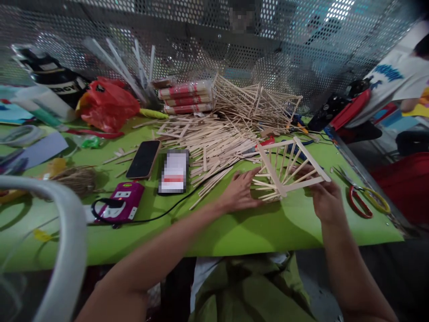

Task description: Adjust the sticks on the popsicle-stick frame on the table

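Note:
Between my two hands is a wooden stick frame (276,176), built of flat craft sticks and thin round sticks, held tilted over the green table. My left hand (240,192) has its fingers curled against the left side of the frame, where the thin sticks end. On the other side, my right hand (324,194) grips the lower right corner, its fingers partly hidden behind the flat stick. A loose heap of wooden sticks (214,138) lies just beyond my left hand. To the right of my right hand rest scissors (360,201) with red and yellow handles.
A purple power strip (123,202), its black cable (174,206) and two phones (143,159) lie at left. Behind stand a larger stick structure (258,103), wrapped stick bundles (186,96) and a red plastic bag (105,105). A white curved tube (72,232) rises at front left.

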Demonstrator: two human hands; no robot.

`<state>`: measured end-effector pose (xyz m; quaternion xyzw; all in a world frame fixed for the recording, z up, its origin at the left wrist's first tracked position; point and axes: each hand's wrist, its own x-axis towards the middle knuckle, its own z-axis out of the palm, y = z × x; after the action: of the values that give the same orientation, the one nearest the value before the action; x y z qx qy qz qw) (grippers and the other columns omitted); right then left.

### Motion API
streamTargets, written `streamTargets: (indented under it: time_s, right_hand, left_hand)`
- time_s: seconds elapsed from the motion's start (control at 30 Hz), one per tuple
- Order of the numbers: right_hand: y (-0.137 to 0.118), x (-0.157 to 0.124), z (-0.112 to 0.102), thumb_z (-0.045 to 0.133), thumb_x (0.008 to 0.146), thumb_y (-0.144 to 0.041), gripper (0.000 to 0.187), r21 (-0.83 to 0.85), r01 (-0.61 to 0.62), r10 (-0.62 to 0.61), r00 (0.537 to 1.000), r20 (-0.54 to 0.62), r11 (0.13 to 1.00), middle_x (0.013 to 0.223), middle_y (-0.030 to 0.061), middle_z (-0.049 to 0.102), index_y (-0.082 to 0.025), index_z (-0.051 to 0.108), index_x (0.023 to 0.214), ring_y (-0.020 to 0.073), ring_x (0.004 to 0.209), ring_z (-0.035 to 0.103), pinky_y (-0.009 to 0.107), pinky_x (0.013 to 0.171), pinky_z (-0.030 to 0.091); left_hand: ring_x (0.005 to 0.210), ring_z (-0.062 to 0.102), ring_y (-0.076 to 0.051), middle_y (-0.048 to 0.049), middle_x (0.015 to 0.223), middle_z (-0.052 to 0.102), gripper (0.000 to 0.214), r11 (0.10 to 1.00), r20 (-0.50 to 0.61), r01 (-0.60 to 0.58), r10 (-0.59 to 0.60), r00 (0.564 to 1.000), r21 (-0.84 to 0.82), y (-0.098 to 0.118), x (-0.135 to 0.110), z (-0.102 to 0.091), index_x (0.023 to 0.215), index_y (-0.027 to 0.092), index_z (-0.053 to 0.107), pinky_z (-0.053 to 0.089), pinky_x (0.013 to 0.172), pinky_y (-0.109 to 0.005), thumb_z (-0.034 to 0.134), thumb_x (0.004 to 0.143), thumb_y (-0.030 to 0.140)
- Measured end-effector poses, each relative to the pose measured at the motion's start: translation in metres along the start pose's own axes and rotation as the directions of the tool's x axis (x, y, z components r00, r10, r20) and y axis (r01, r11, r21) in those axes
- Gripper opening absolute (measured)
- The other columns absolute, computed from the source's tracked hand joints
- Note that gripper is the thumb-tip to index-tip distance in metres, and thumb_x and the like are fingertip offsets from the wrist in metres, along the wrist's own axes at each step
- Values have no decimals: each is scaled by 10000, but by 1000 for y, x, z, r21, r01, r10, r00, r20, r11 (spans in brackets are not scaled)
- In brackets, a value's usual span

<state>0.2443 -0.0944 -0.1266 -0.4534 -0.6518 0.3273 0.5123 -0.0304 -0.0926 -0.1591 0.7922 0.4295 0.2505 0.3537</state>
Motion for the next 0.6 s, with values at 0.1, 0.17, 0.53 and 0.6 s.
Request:
streamTargets:
  time_s: [0.1,0.17,0.53,0.6]
  right_hand:
    - [11,-5,11,777,896,-526,234,98,-25,27,999,-18,995,1105,44,811,-299,824,930,336,1160,732,530,1059,590]
    - [14,-6,16,814,869,-533,239,143,-65,70,997,-29,988,1117,46,817,-306,833,942,343,1172,737,539,1064,594]
    - [38,-17,13,905,802,-514,346,77,-131,132,991,-8,988,1204,66,815,-295,840,1062,343,1188,747,523,1039,627]
    - [41,-18,13,927,772,-510,366,88,-145,147,989,-11,986,1202,66,816,-293,837,1053,334,1164,755,499,1023,635]
  left_hand:
    - [1484,530,-433,-194,1637,525,1038,1000,26,15,-16,1000,23,-2,2,0,1684,200,266,188,1359,-711,703,861,657]
    - [1488,525,-436,-193,1649,506,999,999,37,4,-6,999,54,-3,4,1,1658,211,346,202,1355,-713,737,830,610]
    - [1616,383,-378,-174,1743,381,1190,999,46,31,-33,998,42,-6,3,1,1721,240,183,144,1388,-645,751,822,774]
    - [1625,372,-370,-155,1744,389,1184,999,35,30,-30,999,19,-4,3,-1,1718,267,187,153,1387,-648,769,817,766]
